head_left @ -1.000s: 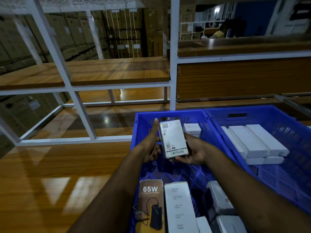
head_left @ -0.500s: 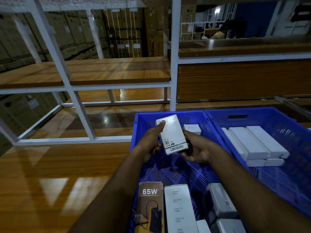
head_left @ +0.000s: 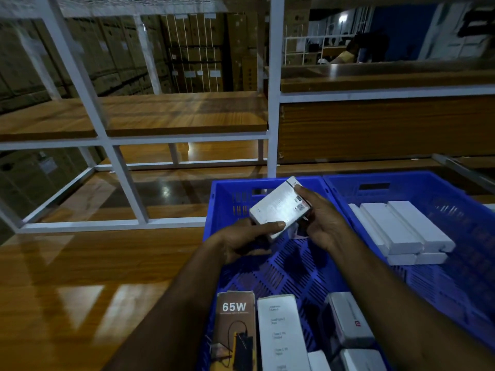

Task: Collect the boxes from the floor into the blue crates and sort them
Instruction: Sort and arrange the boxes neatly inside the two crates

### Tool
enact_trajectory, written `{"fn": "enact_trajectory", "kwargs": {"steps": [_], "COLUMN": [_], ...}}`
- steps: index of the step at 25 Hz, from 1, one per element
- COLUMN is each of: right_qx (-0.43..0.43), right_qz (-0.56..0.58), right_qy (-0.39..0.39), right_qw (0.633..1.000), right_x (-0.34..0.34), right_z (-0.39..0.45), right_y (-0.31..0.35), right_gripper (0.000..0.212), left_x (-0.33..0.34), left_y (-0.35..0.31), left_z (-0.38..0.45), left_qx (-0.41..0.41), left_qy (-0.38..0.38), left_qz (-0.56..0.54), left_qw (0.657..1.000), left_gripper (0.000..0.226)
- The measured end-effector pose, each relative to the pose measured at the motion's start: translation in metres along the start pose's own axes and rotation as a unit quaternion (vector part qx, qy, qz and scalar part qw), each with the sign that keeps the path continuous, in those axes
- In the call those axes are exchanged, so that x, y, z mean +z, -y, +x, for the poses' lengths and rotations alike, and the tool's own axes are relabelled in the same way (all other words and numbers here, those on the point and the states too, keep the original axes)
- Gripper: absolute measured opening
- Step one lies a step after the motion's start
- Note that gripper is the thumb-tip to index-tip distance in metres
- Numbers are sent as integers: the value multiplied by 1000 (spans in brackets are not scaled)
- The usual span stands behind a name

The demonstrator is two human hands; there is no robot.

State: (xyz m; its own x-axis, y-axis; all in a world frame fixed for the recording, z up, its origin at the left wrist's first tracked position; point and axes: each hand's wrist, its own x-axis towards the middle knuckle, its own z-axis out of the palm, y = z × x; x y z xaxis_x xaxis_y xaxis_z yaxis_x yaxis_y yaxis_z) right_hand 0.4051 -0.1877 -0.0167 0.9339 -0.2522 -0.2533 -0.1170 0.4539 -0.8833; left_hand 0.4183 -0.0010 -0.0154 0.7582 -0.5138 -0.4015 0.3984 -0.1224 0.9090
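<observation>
You hold a white box (head_left: 280, 207) tilted above the far half of the left blue crate (head_left: 270, 271), both hands sharing it. Your left hand (head_left: 243, 241) cups the near corner from beneath, thumb laid flat across the top face, fingers curled under; your right hand (head_left: 322, 223) grips the far right edge, forefinger reaching to the top corner. The tilt turns the printed label toward you, most likely so you can read what kind of box it is before choosing its place.

Near your wrists, on the crate's floor, lie a brown 65W charger box (head_left: 234, 330) and a long white box (head_left: 281, 333) side by side, with more white boxes (head_left: 348, 319) beneath your right forearm. To the right of your right hand, the right blue crate (head_left: 455, 191) carries a neat stack of plain white boxes (head_left: 404, 230), packed edge to edge, which suggests like goes with like. Both crates sit on a glossy wooden floor (head_left: 80, 277) before white shelving (head_left: 115, 140).
</observation>
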Motion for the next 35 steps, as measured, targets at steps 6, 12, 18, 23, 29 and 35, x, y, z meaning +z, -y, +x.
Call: {"fn": "enact_trajectory", "kwargs": {"steps": [6,12,18,23,29,35], "right_qx": [-17,-26,9,97,41,-122], "right_qz": [-35,38,51,7,-65,-263], "right_qy": [5,81,99,49,-55,-163], "right_qw": [999,996,994,994,995,943], "right_x": [3,3,2,1,6,13], "right_z": [-5,-10,-11,-18,-14,-8], "right_y": [2,8,6,3,1,-7], "right_gripper": [31,56,63,45,44,59], "left_x": [-6,-11,-7,-3,-3,2], "left_y": [-1,-3,0,2,1,1], "left_z": [6,5,2,3,9,10], "left_qx": [42,8,-37,-47,-11,8], "left_qy": [-25,30,168,180,47,51], "left_qz": [-21,-217,-213,-73,-68,-19], "left_qw": [999,976,962,980,997,998], "left_gripper": [52,49,59,74,68,69]}}
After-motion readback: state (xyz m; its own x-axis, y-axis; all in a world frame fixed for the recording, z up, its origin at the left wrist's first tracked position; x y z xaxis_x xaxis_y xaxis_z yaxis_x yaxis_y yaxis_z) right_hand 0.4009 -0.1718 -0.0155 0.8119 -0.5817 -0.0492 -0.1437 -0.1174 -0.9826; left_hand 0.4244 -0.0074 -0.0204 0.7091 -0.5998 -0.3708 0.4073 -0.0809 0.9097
